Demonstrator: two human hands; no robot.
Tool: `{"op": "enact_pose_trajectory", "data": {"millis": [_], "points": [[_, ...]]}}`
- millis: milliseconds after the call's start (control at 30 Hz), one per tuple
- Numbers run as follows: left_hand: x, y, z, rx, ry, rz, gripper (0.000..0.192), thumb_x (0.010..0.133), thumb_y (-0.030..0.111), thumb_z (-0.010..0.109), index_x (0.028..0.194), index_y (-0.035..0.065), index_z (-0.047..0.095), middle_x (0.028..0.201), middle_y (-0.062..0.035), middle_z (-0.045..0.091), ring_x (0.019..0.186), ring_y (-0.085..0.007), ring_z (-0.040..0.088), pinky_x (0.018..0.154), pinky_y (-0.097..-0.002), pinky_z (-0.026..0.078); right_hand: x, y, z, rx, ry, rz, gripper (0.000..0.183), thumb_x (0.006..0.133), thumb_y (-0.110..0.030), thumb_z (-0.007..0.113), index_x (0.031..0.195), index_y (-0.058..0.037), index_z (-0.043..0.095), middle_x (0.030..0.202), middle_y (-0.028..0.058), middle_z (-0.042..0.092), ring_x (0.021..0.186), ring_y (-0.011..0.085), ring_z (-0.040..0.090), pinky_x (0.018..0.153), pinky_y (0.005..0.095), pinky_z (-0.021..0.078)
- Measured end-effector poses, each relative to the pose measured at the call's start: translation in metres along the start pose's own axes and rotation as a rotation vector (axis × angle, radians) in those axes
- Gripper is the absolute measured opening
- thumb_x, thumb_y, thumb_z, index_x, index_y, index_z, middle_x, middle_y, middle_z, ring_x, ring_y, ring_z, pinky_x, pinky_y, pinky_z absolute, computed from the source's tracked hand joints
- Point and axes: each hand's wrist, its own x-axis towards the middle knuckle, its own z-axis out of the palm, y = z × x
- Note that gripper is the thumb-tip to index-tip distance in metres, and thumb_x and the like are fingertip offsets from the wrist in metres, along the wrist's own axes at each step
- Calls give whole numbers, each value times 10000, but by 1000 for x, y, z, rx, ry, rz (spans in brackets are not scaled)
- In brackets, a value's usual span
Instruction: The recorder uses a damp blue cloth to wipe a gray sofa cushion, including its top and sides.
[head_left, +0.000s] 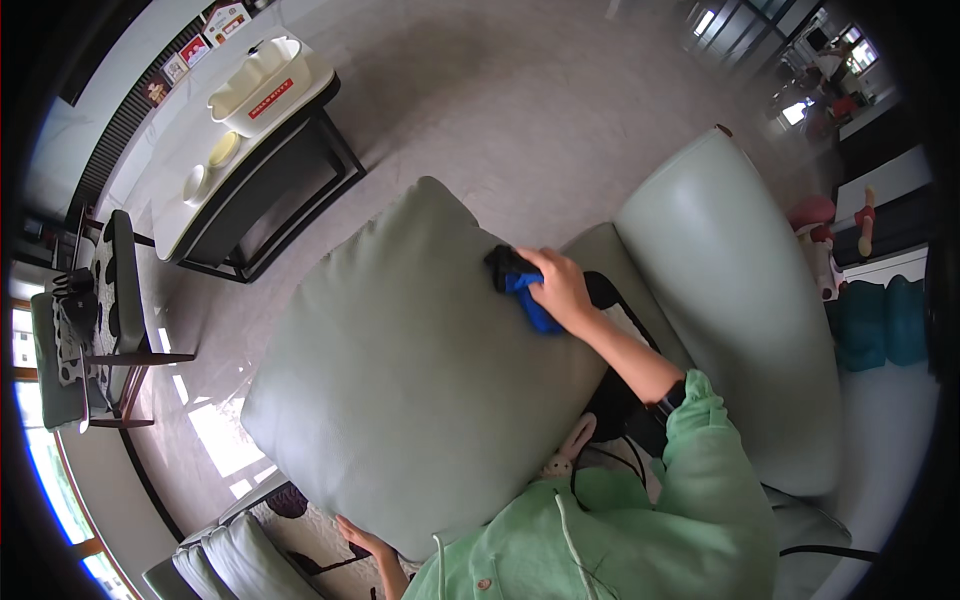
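Observation:
A large grey-green sofa cushion (405, 360) stands tilted in front of me, against my body. High on its right side my right hand (559, 289) grips a blue and black cloth (529, 289), pressed to the cushion's surface. My left hand (358, 534) is at the cushion's lower left edge; its fingers touch or lie close to that edge, and whether they grip it cannot be told. A small pink plush toy (561, 461) partly shows between the cushion and my green top.
A pale leather sofa armrest (739, 300) rises at right, with a black bag-like item (619, 405) beside the cushion. At upper left a coffee table (169, 217) holds a white bin (262, 90). A chair (124, 285) stands far left, and black cables run near my lap.

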Motion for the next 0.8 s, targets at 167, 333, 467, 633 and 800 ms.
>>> {"op": "enact_pose_trajectory", "data": {"millis": [167, 333, 467, 633, 800], "points": [[7, 50, -27, -462, -170, -357, 590, 917, 423, 348, 1219, -82, 399, 1170, -223, 456, 1067, -279, 457, 939, -378, 353, 20, 46, -35, -218, 155, 209, 387, 653, -3, 578, 1028, -97, 592, 875, 142, 591, 787, 330, 589, 674, 398, 489], [-6, -2, -58, -355, -47, -313, 593, 905, 457, 357, 1112, -84, 484, 1092, -179, 524, 948, -249, 521, 856, -360, 416, -29, -51, -63, 341, 60, -59, 469, 601, 47, 577, 1043, -106, 591, 882, 133, 595, 745, 328, 591, 651, 364, 485], [-6, 3, -58, -405, -109, -352, 610, 906, 461, 348, 1159, -84, 452, 1107, -196, 515, 978, -271, 512, 882, -367, 398, -66, -68, -42, 95, -112, -144, 518, 572, 30, 581, 1063, -134, 579, 817, 77, 562, 622, 262, 576, 526, 332, 476], [-15, 32, -46, -193, 39, -280, 647, 897, 488, 342, 1217, -70, 415, 1157, -205, 479, 1059, -286, 473, 902, -373, 395, -49, 1, -23, -149, 73, 69, 472, 579, 70, 542, 1026, -73, 590, 821, 146, 568, 720, 353, 559, 616, 394, 465], [-14, 18, -50, -233, -15, -386, 656, 896, 487, 343, 1230, -74, 398, 1198, -203, 452, 1089, -288, 454, 925, -383, 386, -46, 4, -76, 93, 401, 60, 365, 662, 84, 533, 1002, -36, 589, 863, 146, 601, 773, 325, 595, 692, 343, 478]]}}
